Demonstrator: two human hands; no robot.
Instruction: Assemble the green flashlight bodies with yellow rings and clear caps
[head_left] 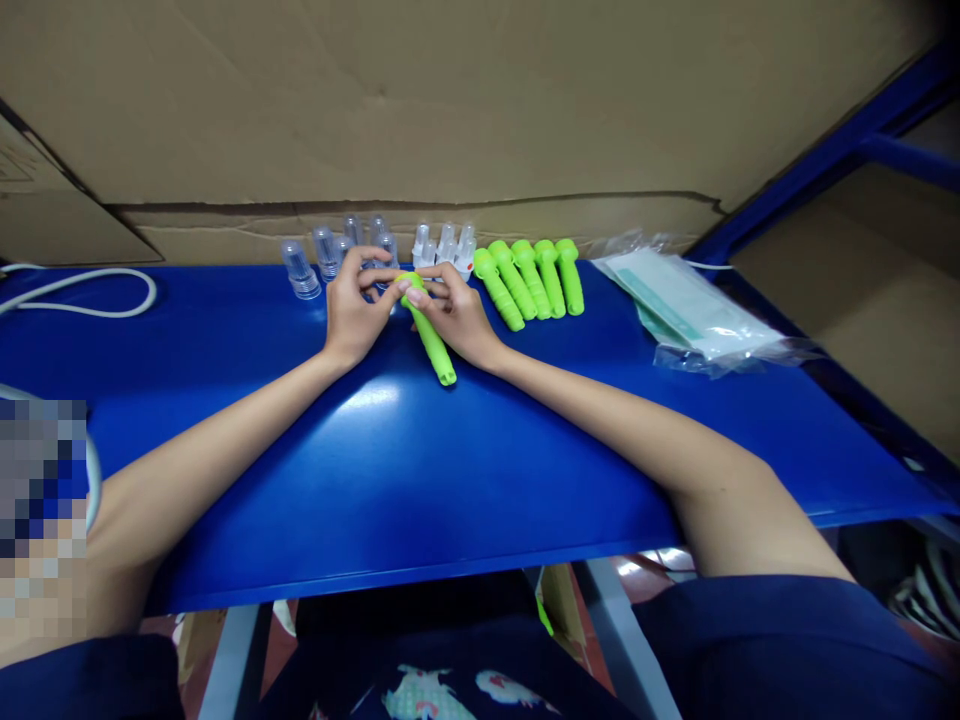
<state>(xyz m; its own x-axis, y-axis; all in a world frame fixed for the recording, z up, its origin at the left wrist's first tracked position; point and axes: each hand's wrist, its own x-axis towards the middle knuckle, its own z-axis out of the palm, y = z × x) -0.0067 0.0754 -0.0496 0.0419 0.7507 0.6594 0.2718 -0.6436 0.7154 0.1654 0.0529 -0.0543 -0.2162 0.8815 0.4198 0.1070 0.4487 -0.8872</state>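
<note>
Above the middle of the blue tabletop, a lime-green flashlight-shaped plastic tube [432,340] slants with its narrow end toward me. My left hand [358,308] has its thumb and fingertips at the tube's wide head, closed on it. From the other side, my right hand [459,318] pinches the same head, its thumb on top. Fingers cover most of the head, so details there are hidden. Just behind my left hand stand several clear ribbed plastic caps [300,270]. Beyond my right hand is a group of white pieces with clear tops [446,245].
Several more lime-green tubes [529,280] lie in a row to the right. Farther right are flat clear plastic bags [690,300] with pale contents. A white cable [112,272] loops at the left. Cardboard [420,110] walls the back; a blue frame post [817,150] rises at right.
</note>
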